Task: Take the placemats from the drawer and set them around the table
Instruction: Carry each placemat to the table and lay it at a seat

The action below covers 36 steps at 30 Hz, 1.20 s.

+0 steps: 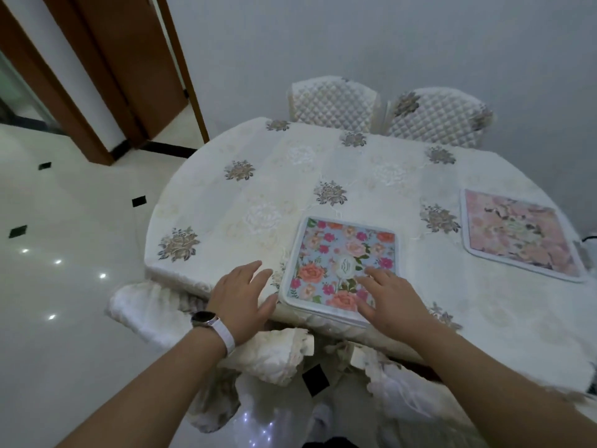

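Observation:
A blue floral placemat (336, 253) with a white border lies flat at the near edge of the round table (245, 195), which wears a white embroidered cloth. My right hand (392, 297) rests with straight, spread fingers on the mat's near right part. My left hand (244, 294), with a watch on the wrist, is open just left of the mat, its thumb close to the mat's left edge. A second, pink floral placemat (517, 234) lies flat near the table's right edge.
Two chairs with quilted white covers (332, 100) (436, 118) stand at the far side against the wall. Cushioned chair seats (155, 308) sit tucked under the near edge. A brown door frame (106, 79) and glossy white floor are on the left.

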Available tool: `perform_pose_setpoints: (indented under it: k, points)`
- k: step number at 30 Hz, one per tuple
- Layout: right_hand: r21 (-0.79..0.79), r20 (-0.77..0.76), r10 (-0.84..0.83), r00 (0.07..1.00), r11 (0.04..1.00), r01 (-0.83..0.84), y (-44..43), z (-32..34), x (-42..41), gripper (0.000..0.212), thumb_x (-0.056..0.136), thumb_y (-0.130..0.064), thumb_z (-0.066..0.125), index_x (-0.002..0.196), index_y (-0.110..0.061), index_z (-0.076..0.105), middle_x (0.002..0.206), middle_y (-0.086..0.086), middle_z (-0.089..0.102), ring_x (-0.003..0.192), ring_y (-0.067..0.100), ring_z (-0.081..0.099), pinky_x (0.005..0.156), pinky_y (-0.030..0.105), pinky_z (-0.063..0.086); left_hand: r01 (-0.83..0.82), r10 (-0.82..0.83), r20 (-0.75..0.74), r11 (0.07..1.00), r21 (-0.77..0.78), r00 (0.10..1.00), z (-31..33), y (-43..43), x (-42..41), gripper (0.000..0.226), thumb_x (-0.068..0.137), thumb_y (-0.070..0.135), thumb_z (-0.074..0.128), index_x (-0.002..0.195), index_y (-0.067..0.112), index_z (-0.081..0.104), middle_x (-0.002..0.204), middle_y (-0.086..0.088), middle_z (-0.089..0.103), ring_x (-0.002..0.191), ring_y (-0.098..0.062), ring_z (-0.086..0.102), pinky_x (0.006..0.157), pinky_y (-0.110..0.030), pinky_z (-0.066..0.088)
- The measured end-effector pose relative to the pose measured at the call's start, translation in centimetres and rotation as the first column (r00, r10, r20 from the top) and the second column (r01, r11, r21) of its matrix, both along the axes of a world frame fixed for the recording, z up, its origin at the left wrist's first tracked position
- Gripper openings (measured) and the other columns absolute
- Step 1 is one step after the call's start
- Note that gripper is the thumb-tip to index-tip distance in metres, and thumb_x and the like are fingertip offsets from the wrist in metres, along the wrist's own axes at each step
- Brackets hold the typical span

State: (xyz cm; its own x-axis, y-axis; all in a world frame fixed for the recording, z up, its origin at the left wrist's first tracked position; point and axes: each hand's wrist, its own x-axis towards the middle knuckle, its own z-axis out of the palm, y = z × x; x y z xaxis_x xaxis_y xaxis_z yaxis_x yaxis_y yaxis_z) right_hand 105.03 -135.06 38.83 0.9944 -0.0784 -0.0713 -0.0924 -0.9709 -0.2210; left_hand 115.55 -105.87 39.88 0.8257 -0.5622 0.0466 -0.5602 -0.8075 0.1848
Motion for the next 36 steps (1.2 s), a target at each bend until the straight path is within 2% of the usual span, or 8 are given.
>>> perform_pose_setpoints:
  k: [6,12,15,17,20,22,27,36]
  points:
    - [0.107,-0.013,-0.156,0.988,0.982,0.156,-4.5,-2.3,2.6,0.046,0.096,-0.042,0.049,0.136,-0.02,0.053,0.14,0.003,0.05,0.125,0.023,0.047,0.099,0.037,0.042,-0.043,0.056,-0.115,0.993,0.106,0.992,-1.2,-3.5,3.5,0.054,0.088,0.048,0.043,0.134,0.02,0.052,0.14,-0.005,0.05,0.125,-0.026,0.047,0.095,-0.04,0.046]
    - [0.124,-0.032,-0.23,0.973,0.965,0.233,-6.1,-3.7,2.2,0.043,0.096,-0.04,0.05,0.131,-0.017,0.057,0.136,0.005,0.053,0.118,0.024,0.052,0.094,0.04,0.048,-0.156,0.141,-0.289,0.987,-0.032,0.947,-2.8,-6.9,5.4,0.047,0.09,0.035,0.056,0.133,0.017,0.052,0.139,-0.005,0.049,0.124,-0.024,0.047,0.098,-0.036,0.043]
    - [0.137,-0.089,-0.273,0.958,0.949,0.284,-6.8,-4.4,1.8,0.046,0.096,-0.04,0.049,0.134,-0.015,0.053,0.134,0.005,0.052,0.117,0.024,0.051,0.094,0.038,0.046,-0.304,0.221,-0.464,0.946,-0.111,0.858,-3.9,-8.5,6.1,0.047,0.091,0.033,0.057,0.134,0.016,0.05,0.139,-0.007,0.048,0.123,-0.025,0.049,0.1,-0.037,0.042]
    - [0.163,-0.135,-0.33,0.934,0.923,0.349,-7.0,-5.0,1.7,0.048,0.096,-0.041,0.047,0.137,-0.015,0.05,0.136,0.004,0.049,0.119,0.023,0.049,0.096,0.036,0.045,-0.426,0.287,-0.578,0.897,-0.117,0.764,-4.8,-9.2,6.5,0.047,0.092,0.033,0.056,0.135,0.017,0.048,0.139,-0.009,0.049,0.119,-0.026,0.052,0.09,-0.034,0.047]
    - [0.254,-0.224,-0.4,0.889,0.857,0.449,-6.8,-5.8,1.7,0.052,0.096,-0.039,0.047,0.14,-0.012,0.045,0.138,0.007,0.045,0.122,0.024,0.047,0.099,0.039,0.044,-0.566,0.347,-0.694,0.818,-0.106,0.631,-6.2,-9.7,7.0,0.044,0.095,0.029,0.052,0.136,0.014,0.046,0.135,-0.009,0.052,0.09,-0.019,0.058,0.055,-0.022,0.041]
    - [0.313,-0.281,-0.454,0.846,0.79,0.528,-6.6,-6.0,1.8,0.056,0.095,-0.038,0.049,0.144,-0.013,0.04,0.144,0.008,0.04,0.127,0.024,0.043,0.104,0.041,0.041,-0.618,0.364,-0.739,0.781,-0.09,0.567,-7.1,-9.8,7.3,0.044,0.096,0.028,0.05,0.137,0.013,0.045,0.13,-0.008,0.054,0.073,-0.009,0.052,0.05,-0.022,0.037]
    - [0.431,-0.372,-0.534,0.759,0.625,0.651,-5.9,-6.4,2.4,0.057,0.094,-0.032,0.053,0.145,-0.015,0.036,0.147,0.009,0.035,0.127,0.024,0.043,0.102,0.038,0.04,-0.635,0.366,-0.763,0.769,-0.074,0.533,-8.0,-10.8,8.3,0.049,0.093,0.027,0.053,0.139,0.014,0.045,0.135,-0.009,0.054,0.113,-0.03,0.055,0.095,-0.039,0.046]
    - [0.501,-0.461,-0.671,0.58,0.343,0.794,-5.7,-6.9,4.4,0.079,0.078,-0.043,0.065,0.145,-0.017,0.033,0.136,0.011,0.045,0.114,0.03,0.055,0.094,0.047,0.05,-0.647,0.373,-0.78,0.76,-0.053,0.502,-8.5,-12.3,10.2,0.047,0.095,0.019,0.047,0.141,0.01,0.046,0.144,-0.01,0.048,0.128,-0.031,0.046,0.108,-0.041,0.037]
